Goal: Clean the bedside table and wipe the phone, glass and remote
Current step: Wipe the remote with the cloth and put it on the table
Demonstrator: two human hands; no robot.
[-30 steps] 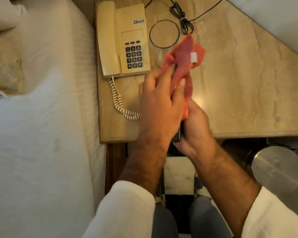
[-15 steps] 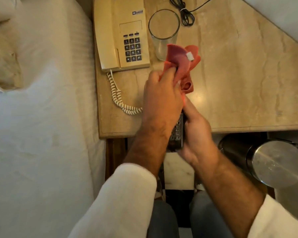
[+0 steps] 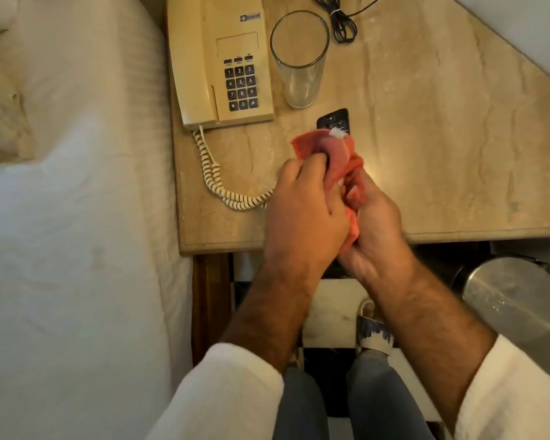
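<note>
A black remote (image 3: 333, 122) is held lengthwise over the front of the beige marble bedside table (image 3: 442, 128). Its far end sticks out past the red cloth (image 3: 327, 150), and most of its body is hidden. My right hand (image 3: 378, 230) grips the remote from below. My left hand (image 3: 302, 214) presses the red cloth around it. A cream corded phone (image 3: 223, 61) sits at the table's back left with its coiled cord (image 3: 216, 182) trailing forward. An empty clear glass (image 3: 299, 61) stands upright beside the phone.
A white bed (image 3: 70, 217) borders the table on the left. A bundled black cable (image 3: 342, 22) lies at the table's back. A steel bin (image 3: 511, 300) stands on the floor under the table's right front. My legs and one shoe (image 3: 375, 331) are below.
The cloth in my left hand slid back along the remote toward me, so the remote's far end now shows beyond it. The view shifted so phone and glass sit higher.
</note>
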